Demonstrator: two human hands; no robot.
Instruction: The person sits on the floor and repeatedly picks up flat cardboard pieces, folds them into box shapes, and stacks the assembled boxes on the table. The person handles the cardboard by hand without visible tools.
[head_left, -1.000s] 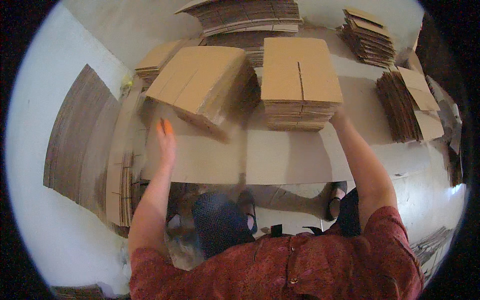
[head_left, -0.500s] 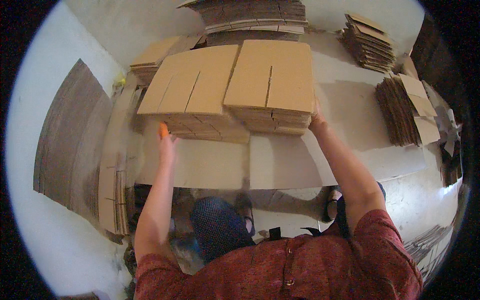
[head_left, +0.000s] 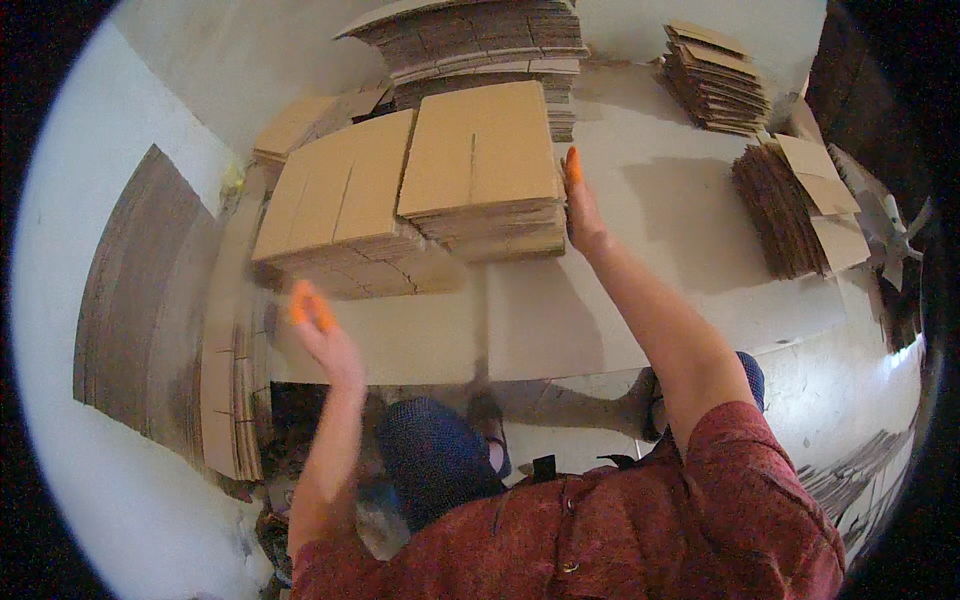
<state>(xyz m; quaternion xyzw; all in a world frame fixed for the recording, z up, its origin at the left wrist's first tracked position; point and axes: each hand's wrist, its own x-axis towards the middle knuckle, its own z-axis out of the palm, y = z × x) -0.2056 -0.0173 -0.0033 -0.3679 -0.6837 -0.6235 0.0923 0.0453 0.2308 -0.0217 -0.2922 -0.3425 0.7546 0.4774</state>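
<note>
Two stacks of flat brown cardboard sheets lie side by side on a pale table [head_left: 620, 310]. My right hand [head_left: 583, 212], with orange fingertip covers, is pressed flat against the right side of the right stack [head_left: 487, 165]. My left hand [head_left: 322, 335], also orange-tipped, hovers just in front of the left stack [head_left: 335, 215], fingers apart, holding nothing. It looks blurred.
A tall pile of cardboard [head_left: 480, 40] stands behind the two stacks. More piles sit at the back right [head_left: 715, 75] and right [head_left: 790, 205]. Cardboard sheets lean at the left [head_left: 140, 310]. Below the table edge are my legs and feet.
My right hand has moved from the front of the right stack to its right side. My left hand has dropped back from the left stack. Both stacks sit squarer together.
</note>
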